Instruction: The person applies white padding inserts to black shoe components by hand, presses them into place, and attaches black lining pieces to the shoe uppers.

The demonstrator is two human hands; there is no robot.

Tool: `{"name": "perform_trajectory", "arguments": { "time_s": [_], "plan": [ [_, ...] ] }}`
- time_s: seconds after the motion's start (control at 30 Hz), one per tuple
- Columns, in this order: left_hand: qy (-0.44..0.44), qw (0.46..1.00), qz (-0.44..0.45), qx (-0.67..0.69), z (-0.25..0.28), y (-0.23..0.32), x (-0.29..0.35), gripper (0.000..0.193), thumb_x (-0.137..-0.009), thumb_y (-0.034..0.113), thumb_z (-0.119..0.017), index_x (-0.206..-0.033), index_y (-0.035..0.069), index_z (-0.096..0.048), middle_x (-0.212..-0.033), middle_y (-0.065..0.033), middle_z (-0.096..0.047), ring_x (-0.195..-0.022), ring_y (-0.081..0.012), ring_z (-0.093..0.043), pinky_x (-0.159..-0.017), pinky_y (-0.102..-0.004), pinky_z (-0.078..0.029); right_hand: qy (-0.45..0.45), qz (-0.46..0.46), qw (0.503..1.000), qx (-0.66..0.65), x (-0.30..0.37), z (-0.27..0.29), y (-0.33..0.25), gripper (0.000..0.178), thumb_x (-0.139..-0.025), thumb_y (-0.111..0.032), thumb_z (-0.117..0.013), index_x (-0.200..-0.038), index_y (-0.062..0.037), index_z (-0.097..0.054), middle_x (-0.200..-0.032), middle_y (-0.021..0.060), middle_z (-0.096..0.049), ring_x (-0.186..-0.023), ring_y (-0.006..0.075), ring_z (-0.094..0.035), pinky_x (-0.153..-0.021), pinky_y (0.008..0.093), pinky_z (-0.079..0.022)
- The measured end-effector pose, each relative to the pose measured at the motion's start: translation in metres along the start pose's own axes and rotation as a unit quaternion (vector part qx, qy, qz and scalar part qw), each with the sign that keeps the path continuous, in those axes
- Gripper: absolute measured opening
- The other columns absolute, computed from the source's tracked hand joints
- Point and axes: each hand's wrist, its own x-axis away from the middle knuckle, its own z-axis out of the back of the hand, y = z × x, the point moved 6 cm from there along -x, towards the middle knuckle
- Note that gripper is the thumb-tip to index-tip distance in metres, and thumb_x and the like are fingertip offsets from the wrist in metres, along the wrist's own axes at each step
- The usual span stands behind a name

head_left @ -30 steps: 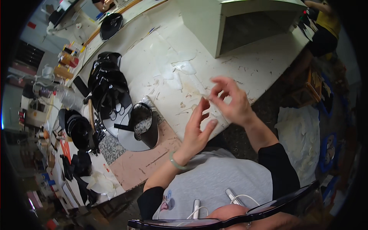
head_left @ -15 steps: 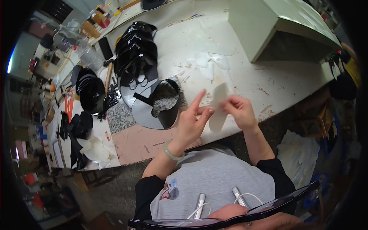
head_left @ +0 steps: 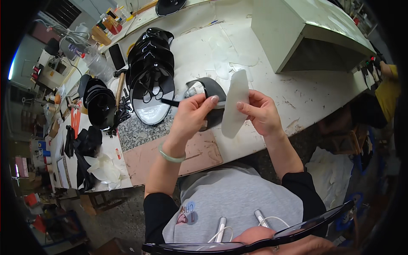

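Both hands have drawn closer to the body since 0.5 s ago, and the pale sheet now stands more upright between them, over the table edge beside the black bowl-like part rather than out over the bare tabletop. That translucent white sheet (head_left: 235, 103), an elongated oval of thin film or paper, is pinched along its right edge by the right hand (head_left: 260, 112), thumb in front and fingers behind; the left hand (head_left: 192, 117) closes its fingertips on the sheet's left edge, with the index finger laid across near the top. So both hands are clamped on the same piece, held in the air just above the white worktable (head_left: 272, 91). Behind the left hand sits a round black shell (head_left: 209, 90) with a glittery inside, partly hidden. Further left lies a stack of glossy black curved pieces (head_left: 149, 57) over a pale dish, and a hammer (head_left: 119, 87) rests beside it. A grey box-shaped hood (head_left: 306, 32) stands at the far right of the table. The sheet looks very light and limp, likely to curl or crease, and perhaps tacky on 1 face; holding it by the outer edges with light fingertip pressure, as here, seems the safest hold.
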Motion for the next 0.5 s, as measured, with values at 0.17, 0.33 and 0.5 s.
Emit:
{"name": "perform_trajectory", "arguments": {
  "time_s": [0.17,0.33,0.5],
  "plan": [
    [-0.01,0.988,0.03,0.149,-0.02,0.007,0.017,0.03,-0.097,0.03,-0.052,-0.085,0.005,-0.06,-0.072,0.0054,-0.055,-0.06,-0.0004,-0.046,-0.053,-0.0185,-0.04,-0.01,0.042,0.997,0.059,0.003,-0.018,-0.016,0.031,-0.081,-0.005,-0.071,-0.108,0.0052,-0.061,-0.093,0.0072,-0.065,-0.083,0.0113,-0.061,-0.075,0.0242,-0.049],
    [0.006,0.987,0.014,0.161,-0.023,0.011,0.024,0.031,-0.099,0.031,-0.047,-0.086,0.005,-0.059,-0.067,0.0075,-0.048,-0.058,-0.0006,-0.041,-0.054,-0.0184,-0.037,-0.007,0.052,0.995,0.088,0.006,-0.024,-0.012,0.032,-0.081,-0.004,-0.071,-0.11,0.0056,-0.06,-0.094,0.0071,-0.065,-0.084,0.0112,-0.061,-0.075,0.0249,-0.05],
    [-0.021,0.989,-0.013,0.149,-0.017,0.003,0.024,0.031,-0.1,0.028,-0.046,-0.081,0.006,-0.057,-0.063,0.0099,-0.036,-0.055,-0.0006,-0.03,-0.049,-0.0186,-0.029,-0.018,0.052,0.993,0.107,0.009,-0.027,-0.01,0.031,-0.081,-0.002,-0.07,-0.11,0.006,-0.061,-0.094,0.0075,-0.066,-0.084,0.0116,-0.061,-0.076,0.0255,-0.05]
  ]
}}
